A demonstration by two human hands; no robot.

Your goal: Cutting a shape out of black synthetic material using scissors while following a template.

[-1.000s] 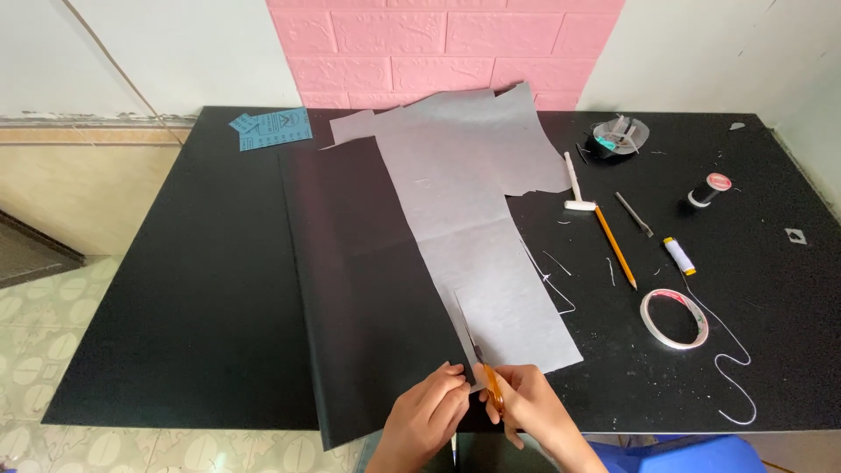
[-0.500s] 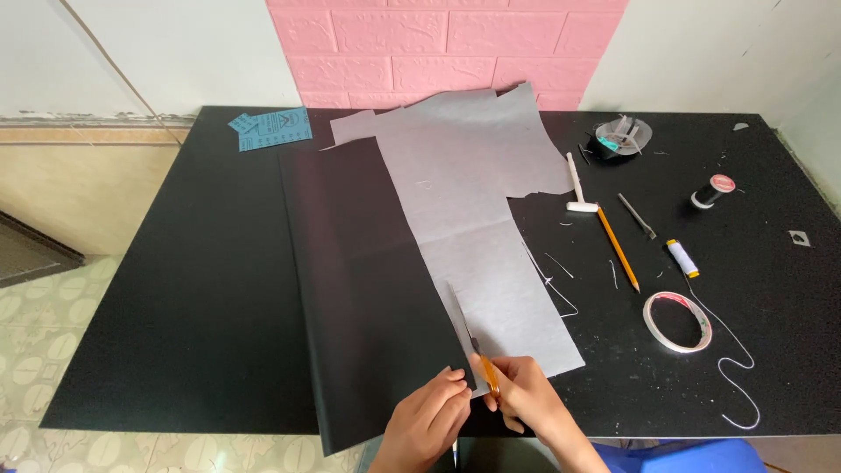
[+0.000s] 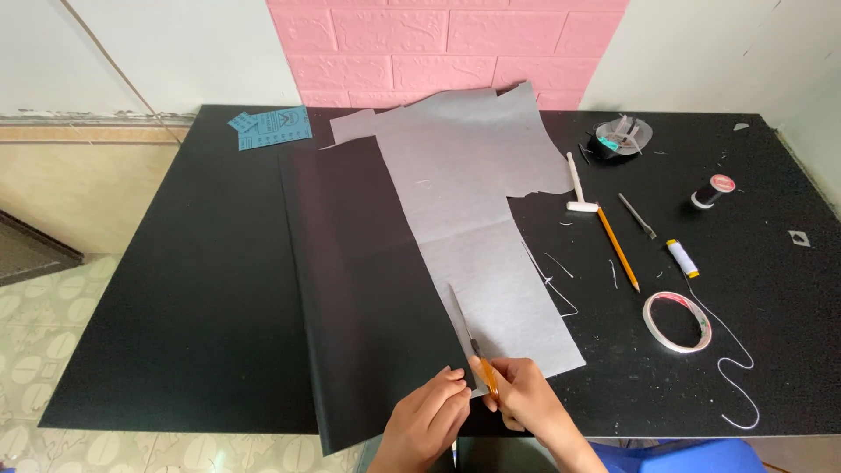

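Observation:
My right hand [image 3: 524, 405] grips the orange handles of a pair of scissors [image 3: 467, 337] at the table's near edge. The long blades point away from me along the seam where a grey paper sheet [image 3: 473, 201] overlaps a black sheet [image 3: 368, 280]. My left hand [image 3: 429, 420] lies just left of the scissors, pressing on the black sheet's near end, fingertips touching the grey sheet's corner. Both sheets lie flat on the black table [image 3: 175, 289].
Right of the sheets lie a yellow pencil [image 3: 617, 247], a white T-shaped tool [image 3: 578, 186], a roll of tape [image 3: 676, 321], a loose white thread [image 3: 736, 377], a thread spool [image 3: 711, 190] and a round dish [image 3: 622, 136]. Blue cards [image 3: 272, 128] sit at the far left.
The scissors have moved a little forward along the grey sheet's edge, and both hands have shifted slightly with them.

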